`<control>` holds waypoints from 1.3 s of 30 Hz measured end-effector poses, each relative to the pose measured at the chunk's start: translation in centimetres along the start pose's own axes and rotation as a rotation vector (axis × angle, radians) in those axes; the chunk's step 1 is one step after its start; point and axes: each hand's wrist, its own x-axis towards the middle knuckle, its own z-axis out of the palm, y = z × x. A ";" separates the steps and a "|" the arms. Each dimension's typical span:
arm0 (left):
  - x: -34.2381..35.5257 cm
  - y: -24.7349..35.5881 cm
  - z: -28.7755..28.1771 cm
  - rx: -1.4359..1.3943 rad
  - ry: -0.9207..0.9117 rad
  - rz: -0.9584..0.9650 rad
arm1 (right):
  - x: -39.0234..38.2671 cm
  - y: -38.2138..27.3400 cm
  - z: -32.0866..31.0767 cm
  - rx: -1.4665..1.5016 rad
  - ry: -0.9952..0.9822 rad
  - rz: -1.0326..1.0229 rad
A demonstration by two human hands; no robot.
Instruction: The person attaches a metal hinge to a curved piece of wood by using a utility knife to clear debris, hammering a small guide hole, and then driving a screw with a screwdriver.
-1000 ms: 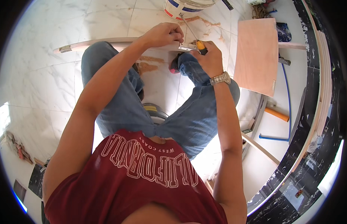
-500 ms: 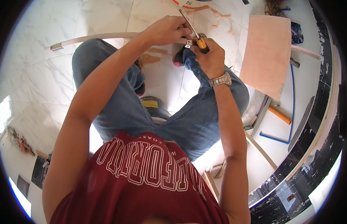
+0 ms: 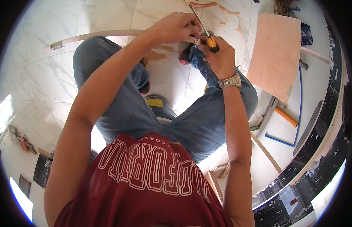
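My right hand (image 3: 221, 58), with a metal watch on its wrist, is wrapped round a screwdriver (image 3: 212, 43) with a yellow and black handle. The shaft slants up and to the left, away from the work. Beside my right thumb is a small metal fitting (image 3: 197, 41) at the right end of a long thin strip (image 3: 104, 33). My left hand (image 3: 177, 28) is closed over this end, its fingertips pinched close to the fitting; what they grip is hidden. Another metal fitting (image 3: 56, 45) sits on the strip's far left end.
I sit on a bucket (image 3: 160, 109) with my knees apart. To the right lie a pale wooden board (image 3: 275, 56), a blue metal rod (image 3: 299, 106), an orange handle (image 3: 286, 117) and wood strips (image 3: 266, 153). Brown dust (image 3: 155, 56) marks the tiled floor.
Both hands have shifted slightly to the right in the picture, as has much of the scene. The bright flap of the small fitting, seen before, now barely shows beside my right thumb.
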 end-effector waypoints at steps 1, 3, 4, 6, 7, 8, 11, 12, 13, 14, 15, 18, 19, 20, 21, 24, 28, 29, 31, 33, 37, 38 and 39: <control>0.1 -0.2 0.1 -0.044 0.018 0.059 | 0.0 -0.5 -0.3 0.082 -0.054 0.086; 0.0 -0.5 0.1 -0.082 0.031 0.122 | -0.4 -1.0 -0.7 0.169 -0.101 0.170; -0.3 0.3 0.0 -0.065 0.068 0.045 | -0.5 -1.2 -1.1 0.213 -0.029 0.109; -0.1 0.7 -0.1 -0.043 0.098 -0.019 | -0.9 -1.9 -2.7 0.255 0.057 0.044; -0.1 0.0 0.2 -0.102 0.144 -0.029 | -1.1 -3.5 -4.8 0.200 0.017 0.179; -0.2 -0.3 0.3 -0.160 0.187 -0.043 | -1.7 -4.2 -6.3 0.148 -0.025 0.317; -0.2 -0.5 0.5 -0.143 0.213 -0.001 | -4.2 -3.5 -8.7 0.066 -0.054 0.202; -0.2 -0.5 0.5 -0.141 0.210 0.006 | -5.0 -3.8 -9.6 0.040 -0.099 0.197; -0.2 -0.5 0.6 -0.100 0.266 0.020 | -5.7 -4.6 -10.1 0.039 -0.096 0.194; -0.3 -0.6 0.7 -0.059 0.324 0.034 | -6.4 -5.2 -10.3 0.011 -0.051 0.139; -0.4 -0.6 0.7 -0.058 0.326 0.038 | -6.9 -5.8 -10.6 -0.017 -0.007 0.083; -0.4 -0.3 1.1 -0.087 0.322 0.105 | -8.6 -7.5 -11.4 0.156 0.141 0.170; -0.4 -0.4 1.2 -0.059 0.316 0.123 | -9.0 -7.7 -11.6 0.156 0.145 0.166; -0.5 -0.4 1.3 -0.031 0.311 0.141 | -9.2 -7.8 -11.7 0.169 0.200 0.107; -0.5 -0.5 1.3 -0.029 0.312 0.146 | -9.5 -7.9 -11.9 0.183 0.255 0.048; -0.5 -0.5 1.3 0.020 0.282 0.213 | -9.7 -8.7 -11.8 0.198 0.258 0.008; -0.6 -0.4 1.5 0.042 0.238 0.242 | -9.4 -8.8 -11.5 0.212 0.314 -0.048; -0.8 -0.5 1.3 0.055 0.245 0.259 | -9.2 -9.0 -11.5 0.190 0.313 -0.049; -1.0 -0.2 1.4 0.027 0.259 0.272 | -9.0 -9.1 -11.5 0.170 0.309 -0.048; -1.0 0.2 1.5 0.002 0.263 0.286 | -9.0 -9.0 -11.6 0.147 0.290 -0.048; -0.6 -0.2 1.3 0.065 0.202 0.349 | -8.4 -9.6 -12.5 -0.026 0.279 -0.091; -0.6 -0.3 1.3 0.102 0.212 0.455 | -7.9 -9.8 -12.6 -0.056 0.288 -0.163; -0.5 -0.3 1.3 0.100 0.208 0.455 | -7.5 -10.1 -12.8 -0.086 0.297 -0.234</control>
